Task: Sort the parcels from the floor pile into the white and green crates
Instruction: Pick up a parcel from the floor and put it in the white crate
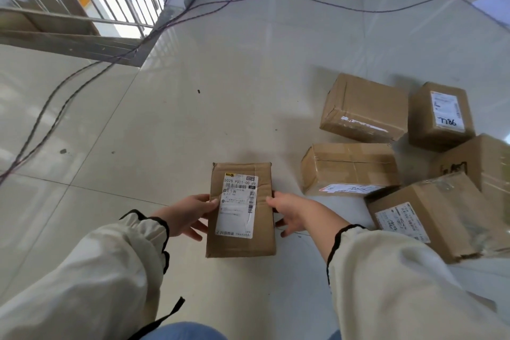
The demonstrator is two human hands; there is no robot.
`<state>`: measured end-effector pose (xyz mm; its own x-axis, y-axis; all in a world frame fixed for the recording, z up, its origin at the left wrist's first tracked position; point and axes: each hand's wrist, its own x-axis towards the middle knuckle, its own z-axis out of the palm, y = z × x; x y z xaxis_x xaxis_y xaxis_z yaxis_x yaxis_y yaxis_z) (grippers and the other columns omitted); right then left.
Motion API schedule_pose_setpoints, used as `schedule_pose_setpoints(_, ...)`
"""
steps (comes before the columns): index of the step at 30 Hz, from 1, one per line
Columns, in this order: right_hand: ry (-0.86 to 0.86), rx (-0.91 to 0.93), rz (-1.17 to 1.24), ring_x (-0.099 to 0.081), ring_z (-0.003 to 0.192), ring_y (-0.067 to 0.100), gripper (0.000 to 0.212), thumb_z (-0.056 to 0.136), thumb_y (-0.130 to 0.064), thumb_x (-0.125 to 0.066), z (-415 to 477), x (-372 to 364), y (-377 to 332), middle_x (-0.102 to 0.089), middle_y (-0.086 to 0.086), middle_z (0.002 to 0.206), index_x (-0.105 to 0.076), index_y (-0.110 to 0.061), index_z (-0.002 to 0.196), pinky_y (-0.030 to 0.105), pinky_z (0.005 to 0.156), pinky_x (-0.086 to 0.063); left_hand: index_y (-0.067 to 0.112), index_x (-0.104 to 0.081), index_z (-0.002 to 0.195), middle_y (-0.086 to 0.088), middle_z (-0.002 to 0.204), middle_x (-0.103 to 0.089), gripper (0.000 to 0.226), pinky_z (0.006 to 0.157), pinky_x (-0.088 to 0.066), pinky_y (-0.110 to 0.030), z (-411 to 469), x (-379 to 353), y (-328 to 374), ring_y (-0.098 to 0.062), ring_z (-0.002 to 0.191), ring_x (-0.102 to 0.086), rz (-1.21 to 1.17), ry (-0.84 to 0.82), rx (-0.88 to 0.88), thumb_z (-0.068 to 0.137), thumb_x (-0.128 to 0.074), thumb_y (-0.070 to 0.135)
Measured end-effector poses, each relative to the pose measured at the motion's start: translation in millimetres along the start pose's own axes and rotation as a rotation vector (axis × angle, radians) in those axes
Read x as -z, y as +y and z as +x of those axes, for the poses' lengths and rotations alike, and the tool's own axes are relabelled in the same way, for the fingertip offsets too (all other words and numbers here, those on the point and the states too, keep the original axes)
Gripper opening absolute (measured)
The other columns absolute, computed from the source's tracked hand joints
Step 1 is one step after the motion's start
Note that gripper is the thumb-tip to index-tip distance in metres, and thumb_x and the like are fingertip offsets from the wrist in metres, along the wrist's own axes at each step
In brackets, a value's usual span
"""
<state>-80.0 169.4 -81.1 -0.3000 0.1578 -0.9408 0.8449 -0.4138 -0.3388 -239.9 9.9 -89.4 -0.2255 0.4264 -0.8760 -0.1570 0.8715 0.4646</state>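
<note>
The parcel (240,244) sits between the left hand (187,212) and right hand (293,211), both gripping it.

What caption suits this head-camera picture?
Left hand and right hand hold a labelled cardboard parcel beside a pile of boxes.

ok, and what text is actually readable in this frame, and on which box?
"5026 P021-00 69" (the 6 in 5026 is unsure): printed on the white label of the held parcel.
"7786": handwritten on the label of the far box in the pile.
Too blurred to read: the white label's small print, the labels on the near box and the middle box, and the black mark on the right-edge box.
</note>
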Motion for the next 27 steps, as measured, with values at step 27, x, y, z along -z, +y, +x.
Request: schedule_pose_setpoints(27,0.197,0.319,0.362,-0.054,0.091,0.02,0.032,0.1,-0.023,-0.043,-632,78,-145,-0.056,-0.001,0.106,-0.048,-0.035,0.129,0.051,0.086,-0.046,0.021,-0.054,0.125,-0.012,0.111,-0.063,0.032,0.081,-0.051,-0.04,-537,16,373,-0.031,0.093,-0.064,0.128,-0.038,-0.237,0.099,-0.045,0.036)
